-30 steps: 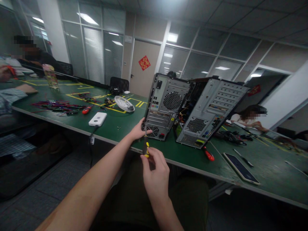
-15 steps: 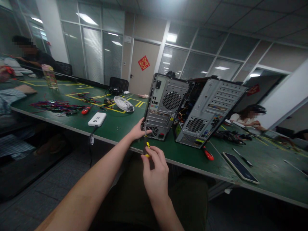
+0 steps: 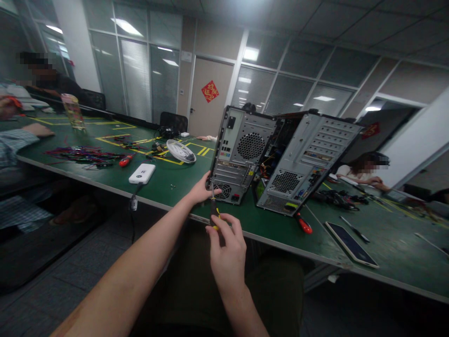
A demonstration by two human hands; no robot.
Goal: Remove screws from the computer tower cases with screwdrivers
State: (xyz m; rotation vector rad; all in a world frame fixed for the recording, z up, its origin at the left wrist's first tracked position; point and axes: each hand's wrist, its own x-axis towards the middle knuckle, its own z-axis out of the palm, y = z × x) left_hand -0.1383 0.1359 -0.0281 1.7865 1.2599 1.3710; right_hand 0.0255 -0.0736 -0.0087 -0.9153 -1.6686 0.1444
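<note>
Screwdriver (image 3: pixel 213 208) | pinched between thumb and fingers, right hand (image 3: pixel 228 248) | left hand (image 3: pixel 201 191) gripping computer case (image 3: pixel 240 156)

Office rm w/ glass partitions (image 3: pixel 135 70)

My right hand (image 3: pixel 228 248) had a screwdriver (image 3: pixel 214 208) pointed at the PC tower (image 3: pixel 250 146) mid-frame, left hand (image 3: pixel 200 191) pressed on its lower-left edge.

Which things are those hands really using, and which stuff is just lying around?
In use, judging by the hands:
- black-and-yellow screwdriver, held in the right hand
- left computer tower, with the left hand at its lower corner

Probably just there:
- second computer tower, untouched
- smartphone
- red-handled tool
- thin wires
- black cables
</note>
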